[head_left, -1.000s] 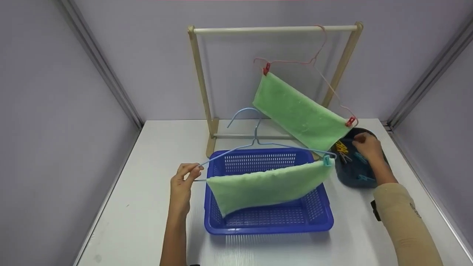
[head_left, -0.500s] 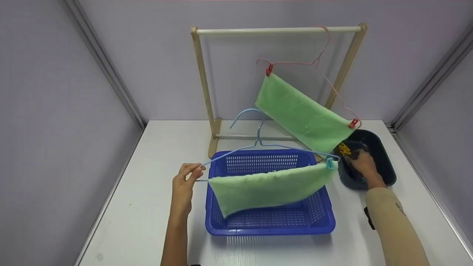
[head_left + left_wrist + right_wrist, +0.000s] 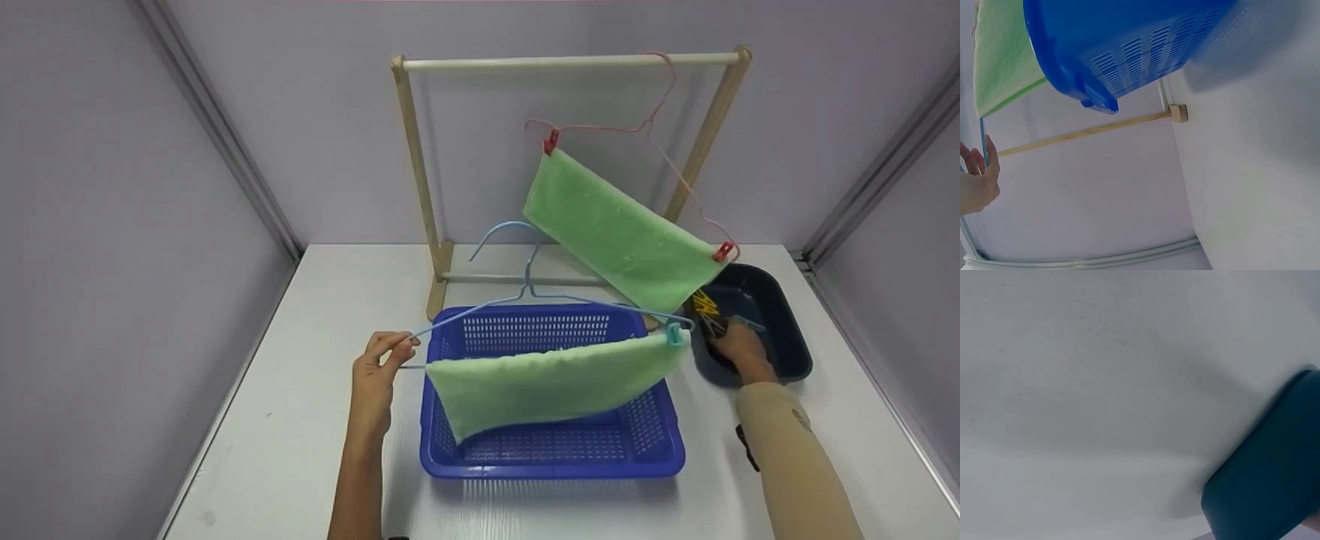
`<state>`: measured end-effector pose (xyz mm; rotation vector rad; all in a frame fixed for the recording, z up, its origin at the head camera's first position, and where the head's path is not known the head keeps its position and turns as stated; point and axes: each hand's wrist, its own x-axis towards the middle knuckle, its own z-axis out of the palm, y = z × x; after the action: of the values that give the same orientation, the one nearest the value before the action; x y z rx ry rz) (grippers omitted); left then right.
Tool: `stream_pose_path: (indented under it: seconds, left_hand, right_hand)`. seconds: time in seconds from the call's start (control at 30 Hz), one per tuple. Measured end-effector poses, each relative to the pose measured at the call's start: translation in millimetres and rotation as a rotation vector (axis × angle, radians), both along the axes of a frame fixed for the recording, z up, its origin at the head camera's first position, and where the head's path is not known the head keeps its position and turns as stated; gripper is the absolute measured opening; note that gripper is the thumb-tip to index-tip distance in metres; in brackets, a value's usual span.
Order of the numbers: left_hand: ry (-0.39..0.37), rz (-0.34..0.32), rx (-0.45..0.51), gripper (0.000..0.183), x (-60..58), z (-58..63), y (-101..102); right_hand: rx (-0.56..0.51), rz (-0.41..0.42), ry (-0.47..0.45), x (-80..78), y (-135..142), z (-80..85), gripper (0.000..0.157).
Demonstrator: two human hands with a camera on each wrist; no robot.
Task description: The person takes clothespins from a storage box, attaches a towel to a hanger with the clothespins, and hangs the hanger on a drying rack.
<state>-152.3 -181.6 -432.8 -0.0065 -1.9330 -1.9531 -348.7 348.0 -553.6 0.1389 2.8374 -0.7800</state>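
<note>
In the head view, my left hand (image 3: 376, 375) pinches the left end of a light blue wire hanger (image 3: 527, 279) between thumb and fingers. A pale green towel (image 3: 559, 390) is draped over the hanger's lower bar. One teal clothespin (image 3: 674, 334) fastens the towel's right end; at its left end no pin shows. My right hand (image 3: 741, 349) reaches down into a dark teal bin (image 3: 796, 352), beside yellow clothespins (image 3: 703, 304) and a teal one (image 3: 752, 324). Its fingertips are hidden, so whether they hold anything is unclear. The right wrist view catches mostly the bin's outer wall (image 3: 1264, 478).
Under the towel stands a blue basket (image 3: 555, 471). Behind it is a rack (image 3: 570, 64) with wooden legs. From its bar a pink hanger (image 3: 600, 127) hangs tilted, carrying a green towel (image 3: 619, 232) with red clothespins (image 3: 551, 142). Walls enclose the white table (image 3: 300, 420).
My right hand has moved from above the bin's right part down and leftward into it, near the yellow clothespins. The left hand keeps its pinch on the hanger.
</note>
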Motion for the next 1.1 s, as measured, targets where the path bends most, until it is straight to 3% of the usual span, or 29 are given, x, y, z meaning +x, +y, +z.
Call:
stream_pose_path:
  seconds: [0.17, 0.4, 0.6, 0.97, 1.1]
  left_hand:
    - [-0.003, 0.002, 0.002, 0.02, -0.1, -0.1, 1]
    - [0.03, -0.024, 0.036, 0.02, 0.1, -0.5, 1]
    - [0.023, -0.026, 0.032, 0.02, 0.3, -1.4, 1]
    - [0.004, -0.009, 0.021, 0.02, 0.3, 0.0, 1]
    - [0.005, -0.013, 0.021, 0.02, 0.2, -0.3, 2]
  right_hand:
    - [0.069, -0.006, 0.028, 1.0, 1, -2.8, 0.04]
    - [0.155, -0.025, 0.046, -0.2, 0, -5.3, 0.054]
    - [0.171, -0.064, 0.042, 0.6, -6, -2.9, 0.052]
    - [0.009, -0.209, 0.051, 3.2, -3, -0.4, 0.058]
    - [-0.073, -0.244, 0.16, 5.8, -1, 5.2, 0.059]
